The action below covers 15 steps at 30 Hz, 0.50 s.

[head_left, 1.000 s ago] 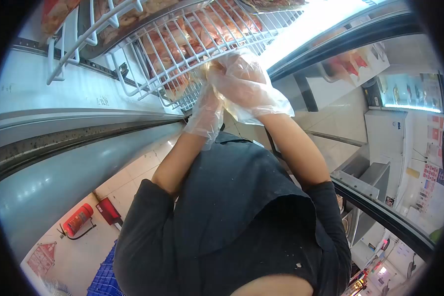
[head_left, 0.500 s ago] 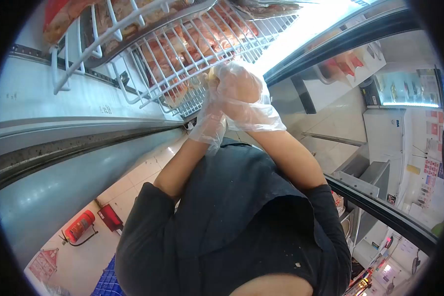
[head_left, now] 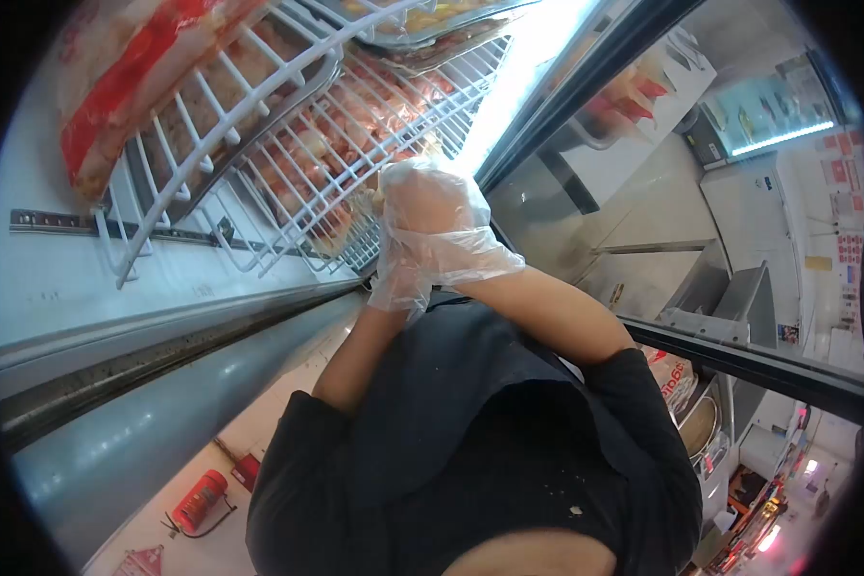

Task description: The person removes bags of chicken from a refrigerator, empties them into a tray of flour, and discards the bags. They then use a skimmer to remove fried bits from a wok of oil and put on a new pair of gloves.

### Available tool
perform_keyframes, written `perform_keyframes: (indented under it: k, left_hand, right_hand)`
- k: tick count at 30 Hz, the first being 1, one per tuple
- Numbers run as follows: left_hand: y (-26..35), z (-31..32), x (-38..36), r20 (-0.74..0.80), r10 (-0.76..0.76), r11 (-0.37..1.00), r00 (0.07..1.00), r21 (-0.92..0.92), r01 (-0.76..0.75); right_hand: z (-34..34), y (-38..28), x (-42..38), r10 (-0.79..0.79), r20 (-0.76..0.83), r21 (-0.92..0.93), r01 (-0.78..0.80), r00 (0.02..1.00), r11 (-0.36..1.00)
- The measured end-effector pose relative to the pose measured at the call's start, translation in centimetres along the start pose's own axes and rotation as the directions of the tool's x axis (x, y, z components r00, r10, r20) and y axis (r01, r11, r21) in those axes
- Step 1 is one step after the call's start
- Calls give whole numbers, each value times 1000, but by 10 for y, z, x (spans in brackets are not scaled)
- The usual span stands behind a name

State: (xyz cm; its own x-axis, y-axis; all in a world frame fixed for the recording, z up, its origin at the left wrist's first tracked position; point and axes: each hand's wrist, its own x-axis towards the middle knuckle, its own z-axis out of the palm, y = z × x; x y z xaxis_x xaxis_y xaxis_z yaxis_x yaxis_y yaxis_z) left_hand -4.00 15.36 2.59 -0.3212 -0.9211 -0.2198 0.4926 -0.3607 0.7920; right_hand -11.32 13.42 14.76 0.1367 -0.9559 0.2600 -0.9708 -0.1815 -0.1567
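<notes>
My right hand [head_left: 439, 197], in a clear plastic glove, is closed with its back toward me, just in front of a white wire shelf. Close behind and below it is my left hand [head_left: 400, 274], gloved too and mostly covered by the right. Both hands are pressed together around something I cannot make out; a small pale yellowish bit [head_left: 376, 202] shows at their left edge. Raw meat pieces [head_left: 322, 144], pink and pale, lie beyond the wire rack [head_left: 341, 182], right by my hands.
A red-and-clear bag of food [head_left: 130, 106] rests on the upper wire shelf at left, near a metal tray [head_left: 432, 29]. A bright light strip [head_left: 523, 72] and dark door frame [head_left: 595, 86] stand at right. A fire extinguisher [head_left: 200, 501] is at lower left.
The view has shifted and turned, so the shelf and bag show larger at upper left. My hands stay together, appearing slightly lower and further left.
</notes>
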Motion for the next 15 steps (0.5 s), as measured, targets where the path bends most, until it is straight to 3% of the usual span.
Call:
perform_keyframes:
  k: [3,4,5,6,7,8,11,15]
  left_hand:
    - [2,-3,-7,18,-21,997,1000,81,20]
    - [4,-6,-10,24,-34,990,999,136,30]
    - [6,-7,-14,31,-52,977,998,208,45]
    - [10,-8,-17,38,-63,953,997,300,49]
    - [14,-4,-16,69,-74,918,995,395,41]
    - [19,-1,-12,110,-77,874,991,485,14]
    - [33,0,3,193,25,741,981,655,-148]
    - [18,29,22,290,89,609,953,741,-283]
  right_hand:
    - [10,-5,-7,-53,-37,44,55,998,998]
    - [30,-24,-9,156,-58,-299,-166,986,940]
    - [41,-35,-13,361,-153,-601,-377,920,704]
    - [44,-19,-12,229,-23,-404,-219,973,888]
    - [33,3,-16,-50,154,59,41,987,997]
    - [32,10,-23,-99,188,240,52,977,969]
    - [34,13,-33,-103,253,385,-3,962,923]
    - [99,25,-15,-162,158,301,109,974,948]
